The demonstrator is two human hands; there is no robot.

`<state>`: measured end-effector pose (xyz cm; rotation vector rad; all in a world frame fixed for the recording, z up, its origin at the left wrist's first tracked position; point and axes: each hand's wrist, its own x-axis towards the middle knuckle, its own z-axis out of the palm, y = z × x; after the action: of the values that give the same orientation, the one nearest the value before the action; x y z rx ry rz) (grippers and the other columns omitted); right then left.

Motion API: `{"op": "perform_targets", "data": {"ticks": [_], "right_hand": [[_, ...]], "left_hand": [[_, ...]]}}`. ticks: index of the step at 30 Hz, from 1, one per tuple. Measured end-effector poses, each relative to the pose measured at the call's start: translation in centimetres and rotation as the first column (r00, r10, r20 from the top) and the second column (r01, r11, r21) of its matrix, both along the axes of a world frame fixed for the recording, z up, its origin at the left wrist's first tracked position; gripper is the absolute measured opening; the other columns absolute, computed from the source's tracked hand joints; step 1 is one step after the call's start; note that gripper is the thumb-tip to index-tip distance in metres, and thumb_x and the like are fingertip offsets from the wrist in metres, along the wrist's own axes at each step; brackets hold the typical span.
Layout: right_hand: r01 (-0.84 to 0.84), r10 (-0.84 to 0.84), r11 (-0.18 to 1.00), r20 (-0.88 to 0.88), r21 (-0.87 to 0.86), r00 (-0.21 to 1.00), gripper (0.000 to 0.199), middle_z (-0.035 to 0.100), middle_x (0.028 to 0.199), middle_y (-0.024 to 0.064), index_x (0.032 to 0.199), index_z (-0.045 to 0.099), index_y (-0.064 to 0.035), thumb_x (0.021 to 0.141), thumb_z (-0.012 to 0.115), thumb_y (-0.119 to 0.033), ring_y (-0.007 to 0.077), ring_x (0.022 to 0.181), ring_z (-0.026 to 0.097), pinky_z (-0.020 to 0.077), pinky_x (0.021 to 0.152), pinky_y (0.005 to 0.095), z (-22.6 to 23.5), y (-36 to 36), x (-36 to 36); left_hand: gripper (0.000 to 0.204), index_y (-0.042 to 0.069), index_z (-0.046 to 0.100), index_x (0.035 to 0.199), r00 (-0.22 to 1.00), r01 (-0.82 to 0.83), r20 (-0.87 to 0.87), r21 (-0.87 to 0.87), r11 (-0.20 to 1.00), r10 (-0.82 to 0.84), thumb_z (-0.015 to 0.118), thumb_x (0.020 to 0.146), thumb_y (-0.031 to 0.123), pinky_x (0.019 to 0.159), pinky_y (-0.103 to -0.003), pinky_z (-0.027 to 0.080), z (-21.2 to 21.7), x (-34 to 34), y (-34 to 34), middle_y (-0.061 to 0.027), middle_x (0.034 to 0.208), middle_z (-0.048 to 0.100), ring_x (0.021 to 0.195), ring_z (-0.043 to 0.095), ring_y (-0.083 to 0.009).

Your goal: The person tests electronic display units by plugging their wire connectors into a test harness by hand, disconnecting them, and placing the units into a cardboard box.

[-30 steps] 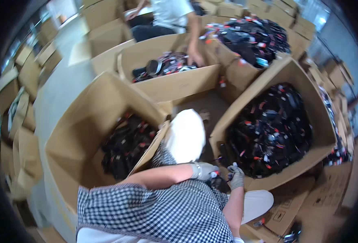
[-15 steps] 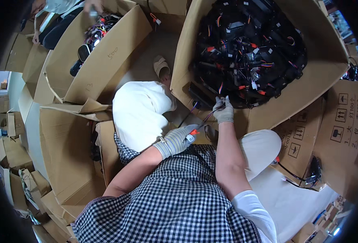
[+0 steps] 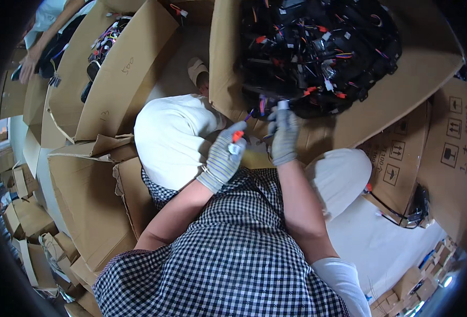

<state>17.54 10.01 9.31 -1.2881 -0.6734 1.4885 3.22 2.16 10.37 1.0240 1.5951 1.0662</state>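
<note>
Both gloved hands are working one wire lead right at the near edge of the big cardboard box [image 3: 402, 79] full of black wiring harnesses [image 3: 318, 47]. Left hand [image 3: 225, 156] is closed around a small orange-tipped connector [image 3: 237, 136]; right hand [image 3: 284, 134] pinches a white plug end [image 3: 282, 105]. Looks light and floppy, so I'd hold the hard connector ends. The tangled pile behind could snag it.

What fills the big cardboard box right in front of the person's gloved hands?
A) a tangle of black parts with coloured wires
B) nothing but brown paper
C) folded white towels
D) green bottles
A: the cardboard box holds a heap of black parts and coloured wires, just beyond the right hand and left hand.
</note>
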Motion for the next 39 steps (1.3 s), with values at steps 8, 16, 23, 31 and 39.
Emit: {"op": "perform_targets", "data": {"ticks": [8, 16, 23, 31, 39], "right_hand": [[-0.765, 0.241, 0.639, 0.924, 0.081, 0.299, 0.016, 0.057, 0.09, 0.0175, 0.092, 0.059, -0.0067, 0.078, 0.052, -0.01, 0.0354, 0.085, 0.055, 0.0431, 0.074, 0.0451, 0.5, -7.1, -2.2], [-0.802, 0.532, 0.387, 0.821, -0.455, -0.209, 0.029, 0.057, 0.112, 0.0155, 0.11, 0.059, -0.0068, 0.087, 0.044, -0.018, 0.0307, 0.104, 0.055, 0.042, 0.089, 0.0412, -1.5, -7.2, -1.5], [-0.541, 0.511, 0.839, 0.435, -0.063, 0.742, 0.027, 0.062, 0.082, 0.0077, 0.088, 0.063, -0.0038, 0.085, 0.057, -0.03, 0.0162, 0.07, 0.057, 0.0432, 0.061, 0.0282, 3.3, -7.5, 3.3], [-0.508, 0.512, 0.859, 0.163, -0.066, 0.843, 0.035, 0.046, 0.062, -0.0066, 0.083, 0.062, -0.0021, 0.084, 0.06, -0.037, 0.0003, 0.05, 0.036, 0.0268, 0.045, 0.016, 4.4, -6.6, 4.9], [-0.769, 0.715, 0.607, -0.284, -0.201, 0.639, 0.031, 0.037, 0.049, -0.0052, 0.081, 0.064, -0.0016, 0.087, 0.057, -0.032, 0.0025, 0.041, 0.031, 0.0211, 0.039, 0.0192, 4.0, -5.6, 7.5]], "left_hand": [[0.046, 0.002, 0.043, 0.127, 0.995, 0.089, 0.035, 0.135, 0.987, -0.094, 0.052, 0.089, 0.027, 0.084, -0.027, 0.042, 0.3, -0.5, 0.7, -0.0075, 0.104, 0.055, 0.093, 0.052, -0.0161], [0.053, 0.001, 0.039, 0.131, 0.85, 0.103, 0.483, 0.242, 0.965, -0.212, 0.054, 0.09, 0.03, 0.072, -0.019, 0.038, 2.1, -0.1, 1.3, 0.0001, 0.086, 0.057, 0.076, 0.047, -0.0056], [0.032, 0.003, 0.055, 0.111, 0.807, 0.155, 0.587, -0.091, 0.984, -0.073, 0.064, 0.084, 0.018, 0.076, -0.019, 0.044, -0.6, -1.1, 1.6, -0.0032, 0.102, 0.061, 0.089, 0.055, -0.0083], [0.029, 0.004, 0.062, 0.098, 0.905, 0.414, -0.135, 0.066, 0.908, -0.403, 0.068, 0.077, 0.023, 0.069, -0.033, 0.048, 0.2, -0.6, 1.0, -0.013, 0.085, 0.063, 0.078, 0.062, -0.0246], [0.028, 0.003, 0.062, 0.099, 0.726, 0.682, -0.108, -0.012, 0.731, -0.679, 0.068, 0.075, 0.015, 0.071, -0.031, 0.048, 1.8, -1.8, 1.0, -0.0118, 0.088, 0.063, 0.08, 0.061, -0.0255]]}}
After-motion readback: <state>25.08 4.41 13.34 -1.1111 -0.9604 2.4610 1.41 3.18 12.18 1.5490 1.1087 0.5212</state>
